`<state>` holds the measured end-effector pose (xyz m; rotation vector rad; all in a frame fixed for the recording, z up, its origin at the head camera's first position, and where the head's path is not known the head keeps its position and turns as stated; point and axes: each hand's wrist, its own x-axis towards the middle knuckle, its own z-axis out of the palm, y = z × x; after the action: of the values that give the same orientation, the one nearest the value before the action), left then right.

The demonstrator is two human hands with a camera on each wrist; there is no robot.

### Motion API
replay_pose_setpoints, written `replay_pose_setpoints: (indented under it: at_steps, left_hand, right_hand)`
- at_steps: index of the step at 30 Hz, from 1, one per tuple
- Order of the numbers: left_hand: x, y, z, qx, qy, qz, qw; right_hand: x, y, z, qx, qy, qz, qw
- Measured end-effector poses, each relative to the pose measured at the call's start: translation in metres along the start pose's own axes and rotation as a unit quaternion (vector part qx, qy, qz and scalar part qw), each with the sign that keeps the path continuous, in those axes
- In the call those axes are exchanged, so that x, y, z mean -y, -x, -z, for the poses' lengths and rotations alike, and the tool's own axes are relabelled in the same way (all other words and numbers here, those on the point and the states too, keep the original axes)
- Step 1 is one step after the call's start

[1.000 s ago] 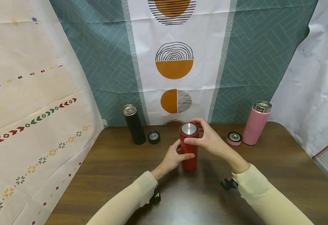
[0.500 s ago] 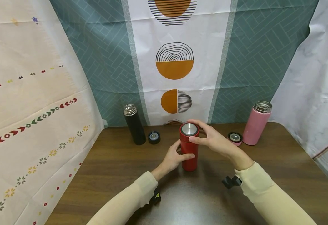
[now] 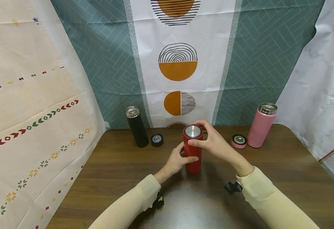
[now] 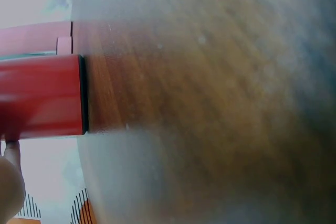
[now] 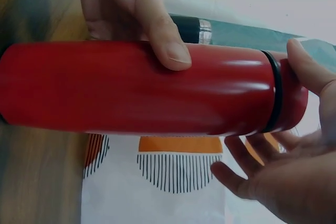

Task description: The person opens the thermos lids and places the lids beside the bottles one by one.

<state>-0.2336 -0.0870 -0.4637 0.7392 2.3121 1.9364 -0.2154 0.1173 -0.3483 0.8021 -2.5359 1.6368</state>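
A red vacuum flask [image 3: 193, 165] stands upright on the table, its steel-topped red lid [image 3: 192, 131] on its mouth. My left hand [image 3: 176, 160] grips the body from the left, thumb across the front and fingers behind. At the top, my right hand [image 3: 214, 144] holds the lid between thumb and fingers. In the right wrist view a black ring separates the lid [image 5: 295, 100] from the flask body [image 5: 94, 87], and the right thumb lies on the lid's side. The flask's base [image 4: 47, 98] shows in the left wrist view beside a digit.
At the back left stands an uncapped black flask [image 3: 138, 130] with its black lid [image 3: 156, 140] beside it. An uncapped pink flask [image 3: 260, 128] and its pink lid [image 3: 238, 141] are at the back right. Behind the wooden table [image 3: 112, 178] hangs a patterned cloth [image 3: 270, 63].
My right hand turned at the lid, thumb shifting right by half a second ago, then swung back left. The left hand and the red flask stay in place.
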Motion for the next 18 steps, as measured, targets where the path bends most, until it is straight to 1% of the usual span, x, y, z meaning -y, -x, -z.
replay_pose_setpoints:
  at_steps: [4,6,8,11,18]
  left_hand:
    - [-0.0003,0.0001,0.0002,0.002,0.001,-0.004,1.0000]
    - [-0.0007,0.0002,0.0003,0.002,0.001,-0.003,1.0000]
    - [-0.0010,0.0002,0.0004,0.001,0.001,-0.001,1.0000]
    - [-0.0011,0.0002,0.0005,0.000,0.000,0.001,1.0000]
    - [-0.0010,0.0007,0.0002,0.002,-0.003,-0.002,1.0000]
  right_hand:
    - [-0.0021,-0.0013,0.0063,0.044,-0.043,0.005,0.9981]
    - [-0.0028,-0.0014,0.0076,0.052,-0.047,-0.002,0.9975]
    - [-0.0028,-0.0011,0.0069,0.046,-0.034,-0.009,0.9983]
    - [-0.0016,-0.0002,0.0038,0.026,-0.012,-0.016,0.9994]
    - [0.0019,0.0003,-0.0016,0.003,-0.013,-0.010,0.9999]
